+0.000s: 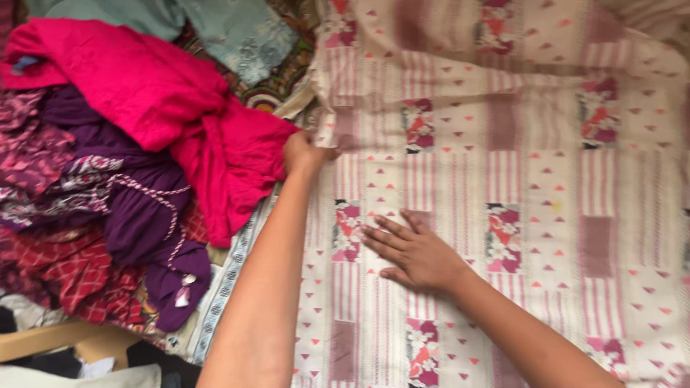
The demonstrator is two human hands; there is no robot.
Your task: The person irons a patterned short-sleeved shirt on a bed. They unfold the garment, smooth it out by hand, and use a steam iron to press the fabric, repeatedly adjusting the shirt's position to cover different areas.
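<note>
While left hand (pixel 305 152) pinches patterned cloth (pixel 532 179) edge, right hand (pixel 413 251) lies flat, released; pink garment (pixel 158 100) beside.

Soft even daylight, slight motion blur

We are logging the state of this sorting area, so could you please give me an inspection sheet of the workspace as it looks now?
Surface: hidden under fabric; a patterned spread shows between the cloths.
Job's things: cream and pink patterned cloth spread flat, with floral patches and small triangles.
Clutter: bright pink garment, purple garment, red checked cloth and pale teal cloth heaped at the left.
Grippers: left hand pinches the patterned cloth's left edge; right hand lies flat on it, fingers spread.
Cables: nothing seen.
Surroundings: pale wooden piece at lower left.
</note>
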